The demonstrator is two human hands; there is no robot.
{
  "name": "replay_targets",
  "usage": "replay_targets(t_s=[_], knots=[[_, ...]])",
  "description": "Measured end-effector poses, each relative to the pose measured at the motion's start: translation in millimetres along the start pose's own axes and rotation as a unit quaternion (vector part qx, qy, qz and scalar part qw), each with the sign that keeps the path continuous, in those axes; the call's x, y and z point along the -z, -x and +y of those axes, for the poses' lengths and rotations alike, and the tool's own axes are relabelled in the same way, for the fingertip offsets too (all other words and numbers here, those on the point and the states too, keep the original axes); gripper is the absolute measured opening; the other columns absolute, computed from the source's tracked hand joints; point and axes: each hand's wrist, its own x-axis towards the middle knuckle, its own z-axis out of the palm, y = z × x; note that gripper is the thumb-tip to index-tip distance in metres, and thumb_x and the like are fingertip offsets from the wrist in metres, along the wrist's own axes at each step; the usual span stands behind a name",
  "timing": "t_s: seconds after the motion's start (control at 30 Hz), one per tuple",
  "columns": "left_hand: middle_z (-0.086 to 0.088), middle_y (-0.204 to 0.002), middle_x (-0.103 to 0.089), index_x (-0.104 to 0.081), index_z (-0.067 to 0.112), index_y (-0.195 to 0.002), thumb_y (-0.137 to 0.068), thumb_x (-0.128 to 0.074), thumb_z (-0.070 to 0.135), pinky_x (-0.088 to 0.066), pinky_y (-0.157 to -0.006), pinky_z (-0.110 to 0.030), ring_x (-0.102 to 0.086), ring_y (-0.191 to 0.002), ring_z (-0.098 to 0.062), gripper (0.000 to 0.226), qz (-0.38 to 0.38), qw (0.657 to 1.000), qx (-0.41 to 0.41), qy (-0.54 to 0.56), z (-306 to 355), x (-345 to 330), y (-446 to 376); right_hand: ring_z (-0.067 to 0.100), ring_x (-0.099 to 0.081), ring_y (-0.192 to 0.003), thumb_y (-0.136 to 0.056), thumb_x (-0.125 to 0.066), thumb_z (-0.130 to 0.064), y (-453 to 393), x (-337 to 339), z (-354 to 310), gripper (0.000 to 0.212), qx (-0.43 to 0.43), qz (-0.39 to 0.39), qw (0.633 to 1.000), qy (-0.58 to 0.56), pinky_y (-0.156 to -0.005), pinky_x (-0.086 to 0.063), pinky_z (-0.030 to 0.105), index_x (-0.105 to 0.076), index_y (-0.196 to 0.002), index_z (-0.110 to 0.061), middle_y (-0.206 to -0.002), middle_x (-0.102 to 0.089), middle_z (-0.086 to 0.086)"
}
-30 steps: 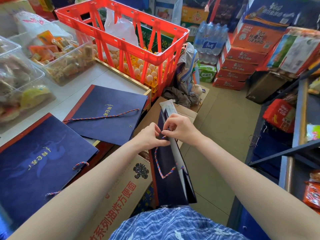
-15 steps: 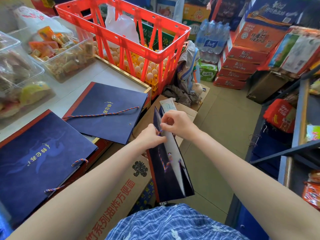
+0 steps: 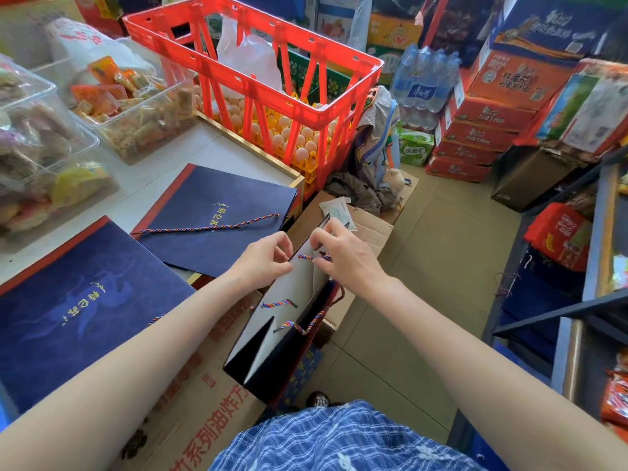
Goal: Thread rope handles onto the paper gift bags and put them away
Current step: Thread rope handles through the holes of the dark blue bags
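Note:
I hold a navy paper gift bag (image 3: 272, 338) upright in front of me, its mouth spread so the white inside shows. My left hand (image 3: 263, 260) grips the bag's top edge. My right hand (image 3: 343, 251) pinches a red-blue twisted rope end (image 3: 307, 257) at the upper hole inside the bag. A second rope handle (image 3: 307, 321) hangs from the lower side. Two flat navy bags lie on the counter: one (image 3: 217, 219) with a loose rope (image 3: 210, 226) across it, another (image 3: 74, 311) nearer me.
A red crate (image 3: 306, 110) with eggs stands at the counter's far end. Clear tubs of snacks (image 3: 136, 110) line the left. A printed cardboard box (image 3: 190, 396) sits below the counter, an open carton (image 3: 367, 229) behind the bag. Stacked boxes and shelving (image 3: 584, 300) flank the bare floor.
The bag has opened wider and tipped, showing its white inside. Both hands shifted up to the top edge, and the rope end now sits between them.

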Motion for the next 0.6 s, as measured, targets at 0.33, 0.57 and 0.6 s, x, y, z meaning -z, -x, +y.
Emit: replay_targets(t_s=[0.33,0.57,0.6], knots=[[-0.007,-0.089,-0.063,-0.072,0.024,-0.095,-0.089,-0.053,0.007,-0.044,-0.066,-0.026,-0.055,-0.067,-0.018,0.026,0.014,0.999,-0.029,-0.042,-6.4,-2.0,-5.6,0.021,-0.044,-0.097,-0.085,-0.066,-0.022,-8.7,-4.7,4.6,0.013,-0.095,-0.072,0.993,0.023,-0.066,-0.036,0.029,-0.071,-0.094,-0.015,-0.096,-0.033,0.001],[-0.007,-0.103,-0.057,-0.072,0.033,-0.092,-0.093,-0.05,0.033,-0.038,-0.097,-0.039,-0.042,-0.119,-0.033,0.021,0.013,0.995,0.096,-0.005,3.5,-6.9,-17.1,0.012,-0.045,-0.089,-0.083,-0.069,-0.021,-9.1,-0.3,7.2,0.005,-0.153,-0.038,0.945,-0.287,-0.074,-0.037,0.019,-0.069,-0.085,-0.017,-0.1,-0.042,0.0],[-0.01,-0.107,-0.06,-0.072,0.031,-0.087,-0.091,-0.052,0.039,-0.039,-0.099,-0.042,-0.041,-0.122,-0.034,0.023,0.008,0.991,0.125,0.045,6.3,-7.0,-19.3,0.011,-0.046,-0.09,-0.083,-0.07,-0.021,-8.9,1.7,5.6,0.003,-0.143,-0.043,0.942,-0.301,-0.073,-0.038,0.016,-0.068,-0.084,-0.018,-0.102,-0.043,0.0]])
